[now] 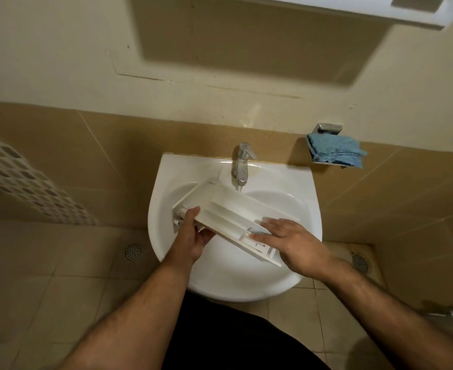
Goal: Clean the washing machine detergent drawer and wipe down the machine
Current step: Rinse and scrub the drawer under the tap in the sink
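A white plastic detergent drawer (226,212) with several long compartments lies tilted over the white sink basin (281,182), under the chrome tap (242,162). My left hand (192,236) grips the drawer's left edge from below, thumb on top. My right hand (289,241) lies flat on the drawer's right end, fingers spread over a pale blue insert (258,231) in one compartment. No water can be seen running from the tap.
A folded blue cloth (336,153) sits on a metal wall holder right of the sink. Floor drains lie at left (133,251) and right (360,263). A patterned laundry basket (20,177) stands at left, a white cabinet (380,9) hangs overhead.
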`<move>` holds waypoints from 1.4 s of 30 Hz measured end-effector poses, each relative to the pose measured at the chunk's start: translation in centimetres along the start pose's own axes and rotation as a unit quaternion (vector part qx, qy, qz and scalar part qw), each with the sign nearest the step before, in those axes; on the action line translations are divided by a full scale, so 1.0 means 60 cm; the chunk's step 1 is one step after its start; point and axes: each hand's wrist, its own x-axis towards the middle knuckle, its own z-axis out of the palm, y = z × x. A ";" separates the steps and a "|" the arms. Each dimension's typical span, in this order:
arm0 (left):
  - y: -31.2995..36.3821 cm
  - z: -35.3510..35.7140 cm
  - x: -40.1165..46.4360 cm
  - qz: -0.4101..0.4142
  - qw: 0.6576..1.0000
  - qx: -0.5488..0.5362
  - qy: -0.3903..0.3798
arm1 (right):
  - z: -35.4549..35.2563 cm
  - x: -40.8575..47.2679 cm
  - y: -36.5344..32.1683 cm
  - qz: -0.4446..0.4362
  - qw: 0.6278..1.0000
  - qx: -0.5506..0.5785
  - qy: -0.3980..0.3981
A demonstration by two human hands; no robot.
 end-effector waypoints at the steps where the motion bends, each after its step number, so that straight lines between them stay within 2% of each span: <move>1: -0.007 0.000 -0.003 0.011 1.000 -0.011 0.004 | 0.002 0.002 0.002 0.012 1.000 0.006 -0.016; 7: -0.023 -0.002 -0.006 0.071 0.995 -0.067 0.002 | -0.009 0.016 0.012 0.062 0.995 0.040 -0.067; 12: -0.038 0.020 -0.013 0.070 0.993 -0.098 0.014 | -0.030 0.021 0.014 0.115 0.973 0.009 -0.200; 14: -0.045 0.034 -0.014 0.064 0.991 -0.113 0.016 | -0.031 0.024 0.013 0.144 0.967 0.031 -0.208; 23: -0.061 0.053 -0.004 0.034 0.990 -0.128 0.043 | 0.018 0.061 -0.012 0.227 0.969 0.098 -0.012; 31: -0.068 0.033 0.011 0.024 0.986 -0.163 0.034 | 0.055 0.060 -0.010 0.221 0.969 0.097 0.046; 42: -0.048 -0.009 0.037 0.016 0.985 -0.173 -0.022 | 0.085 0.089 -0.011 0.178 0.977 0.098 0.071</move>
